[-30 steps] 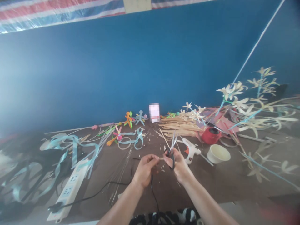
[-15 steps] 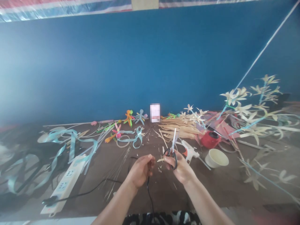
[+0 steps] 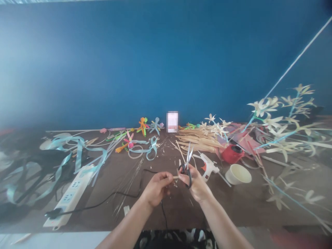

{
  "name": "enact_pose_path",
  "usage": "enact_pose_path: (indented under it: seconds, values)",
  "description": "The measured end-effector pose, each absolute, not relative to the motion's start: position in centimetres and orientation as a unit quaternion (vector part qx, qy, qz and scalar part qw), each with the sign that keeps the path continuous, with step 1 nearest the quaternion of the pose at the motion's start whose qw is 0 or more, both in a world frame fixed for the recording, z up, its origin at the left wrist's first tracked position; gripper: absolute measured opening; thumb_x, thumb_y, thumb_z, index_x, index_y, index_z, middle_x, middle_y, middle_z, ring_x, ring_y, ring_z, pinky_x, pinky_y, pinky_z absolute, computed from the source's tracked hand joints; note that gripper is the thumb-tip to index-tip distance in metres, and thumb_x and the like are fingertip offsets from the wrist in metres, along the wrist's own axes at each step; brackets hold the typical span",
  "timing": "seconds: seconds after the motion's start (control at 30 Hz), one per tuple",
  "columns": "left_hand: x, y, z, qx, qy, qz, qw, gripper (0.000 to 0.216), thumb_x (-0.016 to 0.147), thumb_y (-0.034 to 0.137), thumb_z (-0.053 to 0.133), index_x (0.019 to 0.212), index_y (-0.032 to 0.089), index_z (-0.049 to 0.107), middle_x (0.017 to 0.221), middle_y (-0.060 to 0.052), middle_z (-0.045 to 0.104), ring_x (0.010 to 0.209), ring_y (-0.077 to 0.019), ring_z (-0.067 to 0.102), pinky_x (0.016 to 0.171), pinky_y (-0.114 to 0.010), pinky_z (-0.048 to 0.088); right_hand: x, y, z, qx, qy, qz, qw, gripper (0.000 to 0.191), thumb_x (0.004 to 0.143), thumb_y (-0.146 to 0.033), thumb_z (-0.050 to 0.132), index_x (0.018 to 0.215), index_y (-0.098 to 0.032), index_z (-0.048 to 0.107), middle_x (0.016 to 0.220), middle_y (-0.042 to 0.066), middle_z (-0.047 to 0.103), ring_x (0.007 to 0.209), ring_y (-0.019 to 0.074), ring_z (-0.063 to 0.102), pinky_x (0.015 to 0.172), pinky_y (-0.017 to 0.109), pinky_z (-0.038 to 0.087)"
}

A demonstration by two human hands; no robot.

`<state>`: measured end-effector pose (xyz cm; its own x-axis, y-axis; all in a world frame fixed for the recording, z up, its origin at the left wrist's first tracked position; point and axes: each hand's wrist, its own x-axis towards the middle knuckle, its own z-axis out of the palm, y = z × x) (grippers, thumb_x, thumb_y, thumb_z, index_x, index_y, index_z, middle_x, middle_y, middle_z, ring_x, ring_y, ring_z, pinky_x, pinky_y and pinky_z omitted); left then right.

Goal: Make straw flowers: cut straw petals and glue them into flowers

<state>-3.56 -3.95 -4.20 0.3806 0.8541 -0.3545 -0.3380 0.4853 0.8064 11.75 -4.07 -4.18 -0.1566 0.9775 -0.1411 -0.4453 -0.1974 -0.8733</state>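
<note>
Over the tabletop (image 3: 233, 204), the left hand (image 3: 155, 188) pinches a straw strip (image 3: 175, 177); the right hand (image 3: 195, 183) keeps a closed grip on scissors (image 3: 187, 162), blades slightly apart. Scraps (image 3: 180, 162) lie cut; a straw pile (image 3: 197, 141) sits uncut.

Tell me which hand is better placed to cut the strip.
Probably the right hand: it holds the scissors, blades up, while the left hand pinches the strip.

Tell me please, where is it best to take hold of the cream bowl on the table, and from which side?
Take the cream bowl by its rim, coming from above on the near side. It stands upright with its mouth open, so the rim is free. A red roll lies behind it and the glue gun lies to its left.
</note>
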Motion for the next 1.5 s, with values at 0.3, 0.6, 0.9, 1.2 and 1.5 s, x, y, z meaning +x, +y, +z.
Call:
enact_pose_path:
  seconds: [0.3, 0.6, 0.9, 1.2, 1.5]
  values:
    - [-3.7, -4.0, -4.4, 0.235, 0.281, 0.363, 0.857, 0.011, 0.069, 0.017, 0.058, 0.064, 0.013, 0.049, 0.057, 0.000, 0.044, 0.049, -0.0055, 0.040, 0.036, -0.014, 0.024, 11.3, -4.0, -4.4, -0.296, -0.225, 0.786, 0.494, 0.018, 0.061, -0.016, 0.065, 0.076, -0.015, 0.054, 0.068, -0.001, 0.053, 0.054, 0.0094, 0.049, 0.041, 0.018, 0.031]
    - [-4.2, -4.3, -4.9, 0.248, 0.270, 0.391, 0.844, 0.012, 0.070, 0.026, 0.056, 0.067, 0.015, 0.050, 0.060, 0.001, 0.044, 0.053, -0.0070, 0.041, 0.039, -0.015, 0.024, 11.4, -3.8, -4.2, -0.312, -0.240, 0.773, 0.497, 0.018, 0.060, -0.016, 0.066, 0.074, -0.016, 0.055, 0.067, -0.002, 0.052, 0.051, 0.0075, 0.046, 0.040, 0.018, 0.032]
    - [-3.8, -3.4, -3.1, 0.458, 0.441, 0.356, 0.685, 0.025, 0.063, 0.037, 0.062, 0.069, 0.013, 0.057, 0.052, 0.004, 0.041, 0.043, -0.0038, 0.031, 0.039, -0.017, 0.020, 12.4, -3.6, -3.8, -0.357, -0.344, 0.740, 0.455, 0.020, 0.059, -0.018, 0.066, 0.073, -0.017, 0.051, 0.063, -0.005, 0.047, 0.048, 0.0056, 0.042, 0.041, 0.017, 0.031]
    - [-3.4, -3.9, -3.3, 0.437, 0.431, 0.366, 0.700, 0.021, 0.063, 0.033, 0.062, 0.065, 0.014, 0.053, 0.051, 0.005, 0.038, 0.040, -0.0031, 0.028, 0.037, -0.017, 0.018, 12.2, -3.8, -4.7, -0.401, -0.348, 0.680, 0.505, 0.020, 0.066, -0.027, 0.062, 0.076, -0.017, 0.048, 0.063, -0.003, 0.047, 0.052, 0.0074, 0.041, 0.045, 0.018, 0.031]
    - [-3.4, -3.8, -3.9, 0.311, 0.430, 0.485, 0.695, 0.019, 0.064, 0.030, 0.063, 0.071, 0.015, 0.053, 0.056, 0.004, 0.043, 0.046, -0.0033, 0.035, 0.038, -0.014, 0.020, 11.0, -7.5, -5.9, -0.415, -0.522, 0.597, 0.446, 0.031, 0.066, -0.043, 0.060, 0.074, -0.015, 0.052, 0.065, 0.001, 0.053, 0.059, 0.0119, 0.045, 0.053, 0.022, 0.033]
